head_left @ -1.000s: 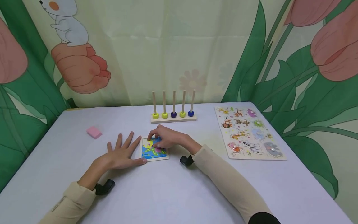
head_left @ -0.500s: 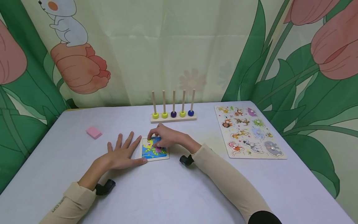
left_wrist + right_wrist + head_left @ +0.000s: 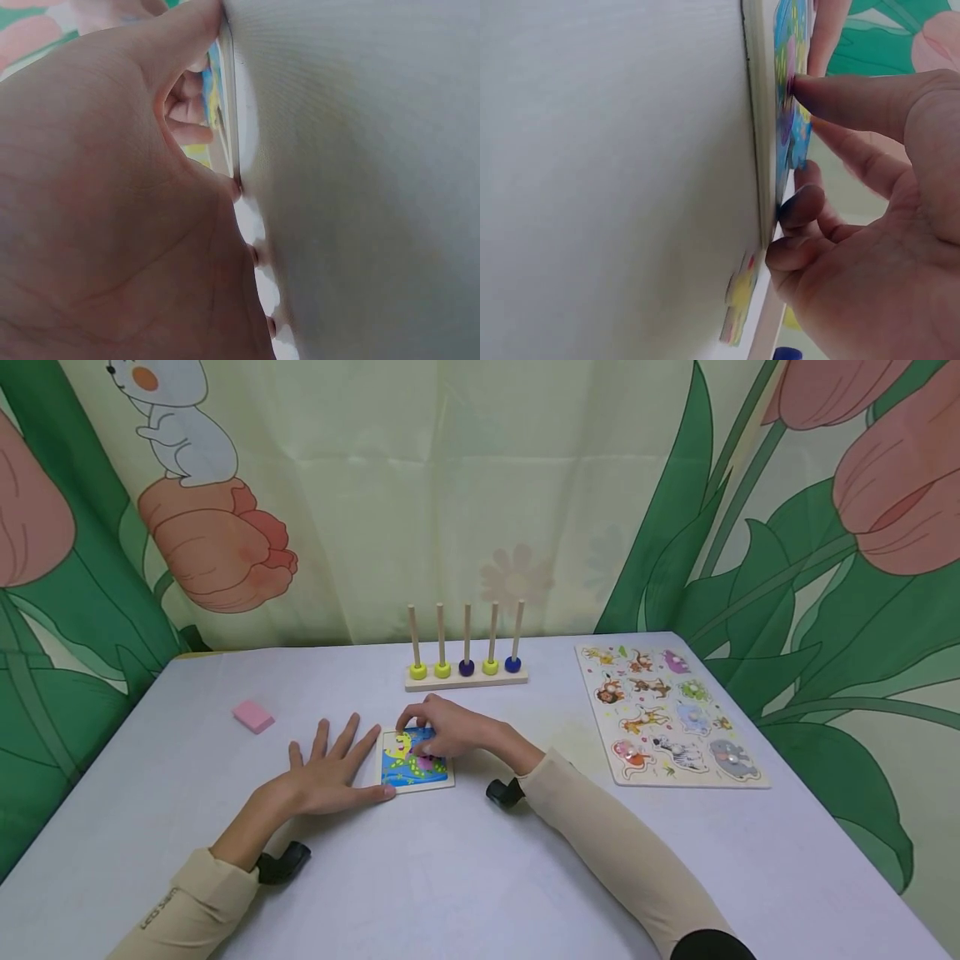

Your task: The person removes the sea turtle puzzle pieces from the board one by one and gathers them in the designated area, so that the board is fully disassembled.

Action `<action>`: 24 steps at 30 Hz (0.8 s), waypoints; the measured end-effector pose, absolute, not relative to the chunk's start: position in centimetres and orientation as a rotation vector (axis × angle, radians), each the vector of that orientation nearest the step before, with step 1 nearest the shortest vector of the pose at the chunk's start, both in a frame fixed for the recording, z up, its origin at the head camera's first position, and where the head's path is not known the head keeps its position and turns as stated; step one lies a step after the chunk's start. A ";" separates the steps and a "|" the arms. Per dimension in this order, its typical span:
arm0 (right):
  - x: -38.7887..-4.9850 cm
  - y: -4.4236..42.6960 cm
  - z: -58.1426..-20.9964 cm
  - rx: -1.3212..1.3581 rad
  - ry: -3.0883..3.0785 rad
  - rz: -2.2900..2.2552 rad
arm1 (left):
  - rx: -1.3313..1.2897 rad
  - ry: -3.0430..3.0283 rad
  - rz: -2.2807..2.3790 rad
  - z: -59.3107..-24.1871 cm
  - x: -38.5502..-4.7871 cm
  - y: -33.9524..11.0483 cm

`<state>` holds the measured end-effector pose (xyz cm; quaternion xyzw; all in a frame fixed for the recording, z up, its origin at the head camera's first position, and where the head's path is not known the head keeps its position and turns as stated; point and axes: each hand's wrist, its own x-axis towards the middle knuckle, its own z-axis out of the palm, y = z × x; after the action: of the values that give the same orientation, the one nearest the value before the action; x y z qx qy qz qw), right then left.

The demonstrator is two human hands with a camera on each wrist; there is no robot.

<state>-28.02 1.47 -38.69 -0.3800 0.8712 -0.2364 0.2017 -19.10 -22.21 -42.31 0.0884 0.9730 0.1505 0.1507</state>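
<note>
A small square puzzle board (image 3: pixel 415 779) with a blue, yellow and pink picture lies at mid-table. My left hand (image 3: pixel 322 781) is flat with fingers spread, its index finger and thumb touching the board's left side and lower corner. Over the upper right of the board, my right hand (image 3: pixel 453 728) pinches a blue piece (image 3: pixel 799 146) between thumb and index finger. This piece stands slightly raised from the picture in the right wrist view. The left wrist view shows the palm (image 3: pixel 112 195) beside the board's edge (image 3: pixel 232 112).
Behind the board stands a wooden peg rack (image 3: pixel 467 681) with yellow and dark blue beads. An animal puzzle (image 3: pixel 600 752) lies at the right, a pink block (image 3: pixel 253 716) at the left. A loose yellow and pink piece (image 3: pixel 739 296) lies near the board in the right wrist view.
</note>
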 end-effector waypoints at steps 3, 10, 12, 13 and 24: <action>-28.1 1.7 -38.8 -1.057 2.443 -0.674 | 0.257 2.794 0.430 -42.2 -19.0 -22.2; -28.3 1.9 -38.9 -1.053 2.441 -0.695 | 0.260 2.792 0.420 -42.2 -19.1 -22.2; -28.4 1.9 -38.8 -1.062 2.436 -0.691 | 0.259 2.791 0.422 -42.1 -19.1 -22.2; -28.4 1.9 -38.8 -1.067 2.436 -0.685 | 0.258 2.790 0.425 -42.1 -19.1 -22.2; -28.6 2.0 -38.9 -1.059 2.444 -0.658 | 0.248 2.784 0.434 -42.1 -19.1 -22.1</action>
<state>-28.60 2.04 -38.92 -0.3783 0.8732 -0.2352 0.1976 -19.08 -22.13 -42.09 0.0866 0.9722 0.1517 0.1561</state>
